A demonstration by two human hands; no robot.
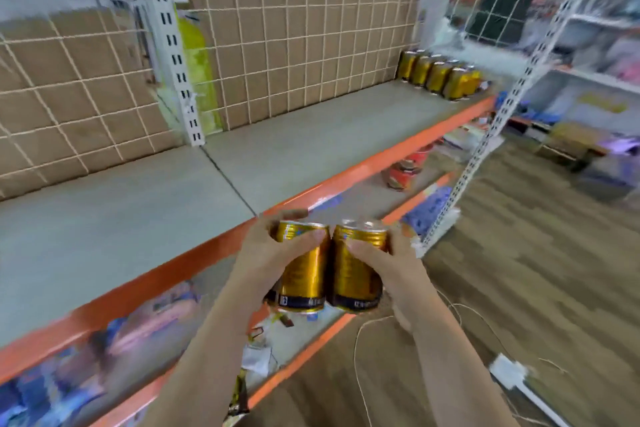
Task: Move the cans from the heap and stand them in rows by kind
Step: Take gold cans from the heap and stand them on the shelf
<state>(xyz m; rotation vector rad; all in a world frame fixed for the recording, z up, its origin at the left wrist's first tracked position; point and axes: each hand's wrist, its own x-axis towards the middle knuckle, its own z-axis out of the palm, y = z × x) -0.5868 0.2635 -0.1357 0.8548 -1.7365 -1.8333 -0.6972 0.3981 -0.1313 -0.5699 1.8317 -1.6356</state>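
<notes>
Gripping 1 gold can (304,270) in left hand (266,253), right hand (391,267) wrapped around another gold can (356,270)

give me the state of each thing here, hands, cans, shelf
left hand: shut on a gold can, held upright off the shelf
right hand: shut on a second gold can, touching the first
row of gold cans: standing upright at the shelf's far end
grey shelf: mostly bare
red cans: on the lower shelf, blurred

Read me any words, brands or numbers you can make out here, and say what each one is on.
None can be read.
Gold cans in the left hand and right hand: dark bands with print, too blurred.
Gold cans on the shelf: too small.
Red cans below: blurred.
</notes>
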